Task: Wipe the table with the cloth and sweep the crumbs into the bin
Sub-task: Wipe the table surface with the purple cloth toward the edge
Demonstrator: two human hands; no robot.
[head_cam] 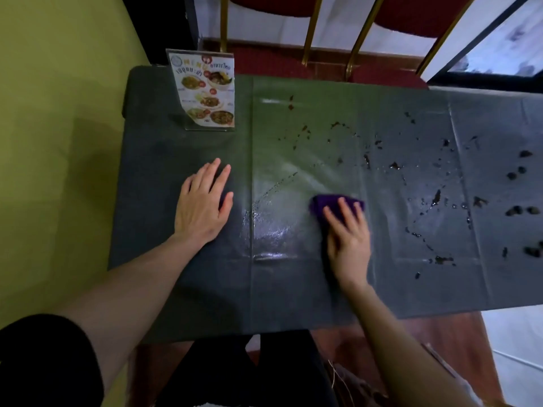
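Note:
A table with a dark green plastic cover (182, 289) fills the view. My right hand (348, 233) presses flat on a purple cloth (326, 202) near the table's middle; the cloth sticks out beyond my fingertips. My left hand (202, 201) lies flat on the cover to the left, fingers apart, holding nothing. Dark crumbs and sauce smears (393, 165) are scattered over the middle and right of the table, with bigger lumps (517, 211) at the far right. A wet shiny patch (270, 227) lies between my hands. No bin is in view.
A menu card in a clear stand (207, 89) is upright at the back left corner. Red chairs with gold legs (332, 70) stand behind the far edge. A yellow-green wall (58, 127) runs along the left. The near table edge is by my legs.

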